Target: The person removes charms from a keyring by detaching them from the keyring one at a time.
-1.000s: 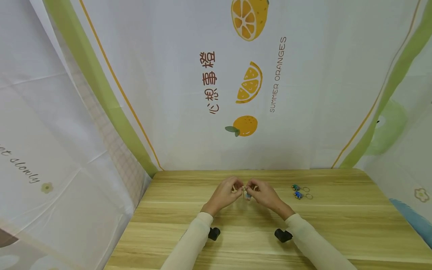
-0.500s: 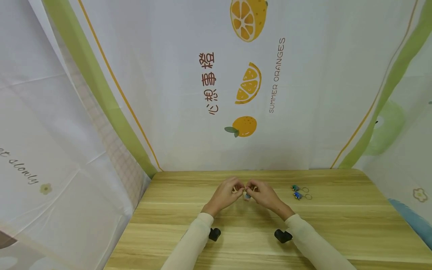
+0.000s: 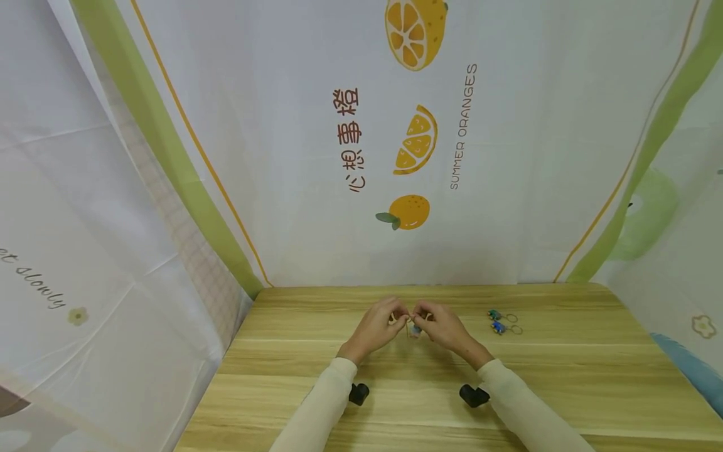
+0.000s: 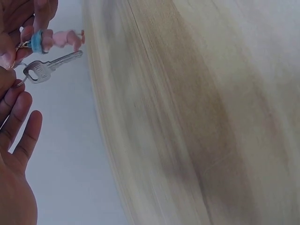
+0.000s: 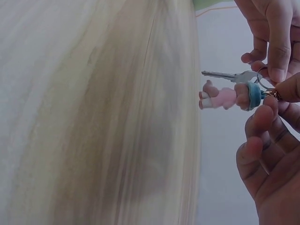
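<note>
Both hands meet over the far middle of the wooden table. My left hand (image 3: 380, 325) pinches a thin metal ring (image 4: 19, 75) that carries a silver key (image 4: 42, 70). My right hand (image 3: 443, 325) pinches the gold clasp of a figurine keychain (image 5: 225, 96), with a pink body and a blue-green top. In the right wrist view, figurine and key hang side by side, and ring and clasp come together between the fingertips. Fingers partly cover the ring, so I cannot tell whether it is threaded through the clasp.
Two small keychains lie on the table (image 3: 418, 376) to the right, a green one (image 3: 494, 314) and a blue one (image 3: 498, 327), each with a metal ring. Black fittings show at both forearms. A white cloth (image 3: 316, 238) with orange prints hangs behind the table's far edge.
Both hands stay almost in place, with only small finger movements. The figurine shifts slightly between them, and the thin key shows below the fingers more clearly than half a second ago.
</note>
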`<state>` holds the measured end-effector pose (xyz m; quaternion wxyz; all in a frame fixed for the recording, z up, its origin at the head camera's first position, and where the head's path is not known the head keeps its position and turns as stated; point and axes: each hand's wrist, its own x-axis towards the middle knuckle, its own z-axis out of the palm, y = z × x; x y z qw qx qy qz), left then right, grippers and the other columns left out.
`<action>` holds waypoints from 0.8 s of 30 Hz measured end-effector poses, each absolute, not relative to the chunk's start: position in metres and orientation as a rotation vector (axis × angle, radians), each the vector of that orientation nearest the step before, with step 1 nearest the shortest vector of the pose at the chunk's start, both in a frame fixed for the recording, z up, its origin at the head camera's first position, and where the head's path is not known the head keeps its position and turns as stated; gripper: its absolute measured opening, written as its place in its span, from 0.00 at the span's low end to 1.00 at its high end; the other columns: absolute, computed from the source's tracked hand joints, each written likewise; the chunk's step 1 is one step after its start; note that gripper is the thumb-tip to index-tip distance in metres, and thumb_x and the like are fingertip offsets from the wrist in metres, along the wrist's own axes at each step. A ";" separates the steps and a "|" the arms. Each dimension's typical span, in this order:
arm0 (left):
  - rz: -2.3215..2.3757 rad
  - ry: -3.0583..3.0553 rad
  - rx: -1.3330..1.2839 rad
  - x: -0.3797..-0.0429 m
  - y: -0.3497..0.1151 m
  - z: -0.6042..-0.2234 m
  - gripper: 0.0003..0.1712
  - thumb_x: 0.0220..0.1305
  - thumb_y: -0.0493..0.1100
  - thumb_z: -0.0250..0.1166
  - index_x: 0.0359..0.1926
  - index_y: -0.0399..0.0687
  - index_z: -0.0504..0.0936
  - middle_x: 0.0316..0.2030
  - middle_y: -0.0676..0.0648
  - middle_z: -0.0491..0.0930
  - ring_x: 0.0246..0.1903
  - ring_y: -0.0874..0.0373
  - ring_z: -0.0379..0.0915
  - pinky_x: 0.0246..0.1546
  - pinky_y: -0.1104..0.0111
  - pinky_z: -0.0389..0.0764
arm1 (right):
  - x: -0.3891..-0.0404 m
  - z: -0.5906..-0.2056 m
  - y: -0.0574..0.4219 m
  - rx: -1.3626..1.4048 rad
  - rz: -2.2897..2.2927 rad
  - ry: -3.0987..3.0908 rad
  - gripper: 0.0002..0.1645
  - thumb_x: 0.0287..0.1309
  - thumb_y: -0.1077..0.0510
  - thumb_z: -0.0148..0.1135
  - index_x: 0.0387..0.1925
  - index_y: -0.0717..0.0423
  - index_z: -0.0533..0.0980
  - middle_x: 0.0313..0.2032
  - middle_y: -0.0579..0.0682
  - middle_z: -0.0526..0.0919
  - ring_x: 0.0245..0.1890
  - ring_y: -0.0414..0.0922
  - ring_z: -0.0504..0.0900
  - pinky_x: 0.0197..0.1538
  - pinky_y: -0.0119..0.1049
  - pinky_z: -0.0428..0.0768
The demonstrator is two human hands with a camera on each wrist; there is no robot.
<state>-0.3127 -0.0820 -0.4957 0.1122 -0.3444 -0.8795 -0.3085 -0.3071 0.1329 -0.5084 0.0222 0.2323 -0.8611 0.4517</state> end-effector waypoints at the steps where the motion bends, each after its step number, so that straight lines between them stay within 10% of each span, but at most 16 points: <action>1: -0.906 -2.580 -1.009 -0.312 -0.082 -0.495 0.03 0.78 0.41 0.66 0.44 0.51 0.85 0.40 0.52 0.83 0.39 0.61 0.78 0.44 0.70 0.84 | -0.307 -0.508 0.133 0.722 1.406 -2.665 0.12 0.80 0.55 0.58 0.42 0.58 0.81 0.34 0.51 0.85 0.16 0.37 0.71 0.20 0.33 0.74; 24: -0.949 -2.591 -0.975 -0.313 -0.085 -0.494 0.04 0.78 0.42 0.65 0.49 0.49 0.85 0.44 0.51 0.83 0.42 0.61 0.80 0.46 0.66 0.86 | -0.311 -0.509 0.137 0.695 1.509 -2.680 0.13 0.82 0.54 0.56 0.47 0.59 0.81 0.37 0.50 0.84 0.15 0.37 0.69 0.20 0.34 0.74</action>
